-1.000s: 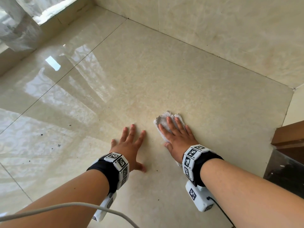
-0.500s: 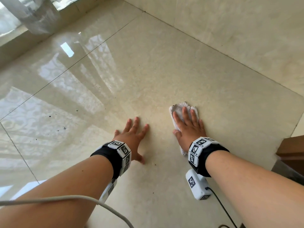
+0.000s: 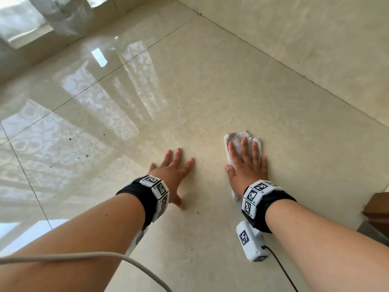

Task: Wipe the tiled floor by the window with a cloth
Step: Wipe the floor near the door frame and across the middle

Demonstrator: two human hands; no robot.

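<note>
A small white cloth (image 3: 237,138) lies flat on the glossy beige tiled floor (image 3: 189,91). My right hand (image 3: 247,165) presses down on the cloth with the fingers spread over it; the cloth's far edge and a bit near the wrist stick out. My left hand (image 3: 171,171) rests flat on the bare tile to the left of the cloth, fingers apart, holding nothing. Both wrists wear black bands with marker tags.
A window sill (image 3: 42,39) and a sheer curtain (image 3: 63,15) are at the top left. A tiled wall (image 3: 315,39) rises at the top right. Dark specks (image 3: 86,155) dot the floor on the left. A brown wooden piece (image 3: 376,209) is at the right edge. A cable (image 3: 126,260) crosses the bottom left.
My right hand has pushed the cloth forward, away from me, and turned it a little to the right. My left hand has stayed planted on the tile. The view has shifted toward the window.
</note>
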